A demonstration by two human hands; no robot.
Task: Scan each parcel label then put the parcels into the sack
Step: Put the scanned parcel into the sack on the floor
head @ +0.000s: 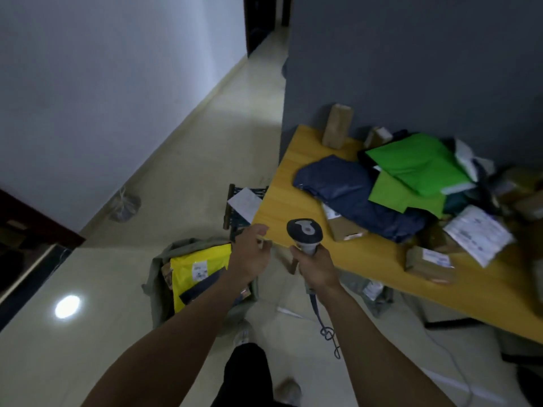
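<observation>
R hand (316,267), lower centre of frame, has its fingers wrapped tight round the grip of the scanner (304,230), head up and facing out over the table (293,148) edge. L hand (249,255) sits just left of it at the table's near corner, above the sack (155,271). Its fingers are loosely curled w/ thumb up; can't tell if they pinch anything or just brush the corner. Sack lies open on the floor, lower centre-left, w/ a yellow parcel (199,268) and a dark parcel (202,286) inside. Other parcels are piled on the table at centre right: blue bag (346,189), green bags (417,165), brown boxes, a white-labelled packet (479,233). Looks like the gap betw. parcels, so the step is prob. fetching the next one. To do it well, reach w/ L hand for the nearest piece, e.g. the small brown box (346,229) just right of the scanner, rather than digging into the pile. Turn it label-up before aiming, and hold the scanner steady & square to the label. Drop it in the sack only once the scan registers. Soft bags will prob. sag, so flatten the label w/ the fingers. Mind the cable (316,306) hanging near the legs.
</observation>
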